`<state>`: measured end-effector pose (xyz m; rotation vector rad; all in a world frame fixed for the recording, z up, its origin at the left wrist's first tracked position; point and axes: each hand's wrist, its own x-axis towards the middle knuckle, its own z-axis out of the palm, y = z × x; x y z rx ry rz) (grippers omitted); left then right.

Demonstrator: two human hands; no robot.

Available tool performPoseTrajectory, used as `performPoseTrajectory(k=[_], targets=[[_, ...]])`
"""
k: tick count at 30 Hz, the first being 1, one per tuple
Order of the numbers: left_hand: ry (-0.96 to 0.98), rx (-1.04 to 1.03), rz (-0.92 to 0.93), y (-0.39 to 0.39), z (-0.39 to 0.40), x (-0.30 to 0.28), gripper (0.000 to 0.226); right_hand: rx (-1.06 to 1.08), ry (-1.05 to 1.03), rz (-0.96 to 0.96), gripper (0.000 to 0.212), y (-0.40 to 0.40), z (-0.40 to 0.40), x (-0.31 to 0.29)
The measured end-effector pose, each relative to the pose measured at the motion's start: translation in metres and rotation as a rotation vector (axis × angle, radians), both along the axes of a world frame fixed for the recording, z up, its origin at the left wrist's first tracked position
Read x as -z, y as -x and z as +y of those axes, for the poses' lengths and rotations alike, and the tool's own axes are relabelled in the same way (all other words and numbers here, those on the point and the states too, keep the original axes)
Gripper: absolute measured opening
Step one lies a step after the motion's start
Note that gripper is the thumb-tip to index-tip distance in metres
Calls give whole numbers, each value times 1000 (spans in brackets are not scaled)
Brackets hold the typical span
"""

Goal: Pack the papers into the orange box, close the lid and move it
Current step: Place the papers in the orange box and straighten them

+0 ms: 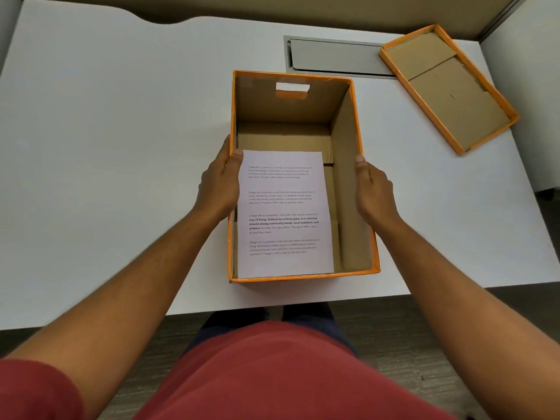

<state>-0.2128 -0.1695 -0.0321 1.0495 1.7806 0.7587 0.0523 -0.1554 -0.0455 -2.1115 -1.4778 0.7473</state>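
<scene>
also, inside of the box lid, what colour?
Plain brown cardboard inside the lid, with an orange rim; head view shows it.

Orange box (354, 177) open on white desk (121, 147). Printed paper (285, 213) seen inside, w/ left hand (219, 184) thumb on its top-left corner. Right hand (374, 190) laid against right wall. Lid (448, 89) placed upside down, far right.
</scene>
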Motion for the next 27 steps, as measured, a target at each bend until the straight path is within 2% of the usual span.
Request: performPoseTrajectory(k=[27], targets=[[-7,5,-51,-5,-12,5,56,-6,38,15,52,-8,-11,-6]])
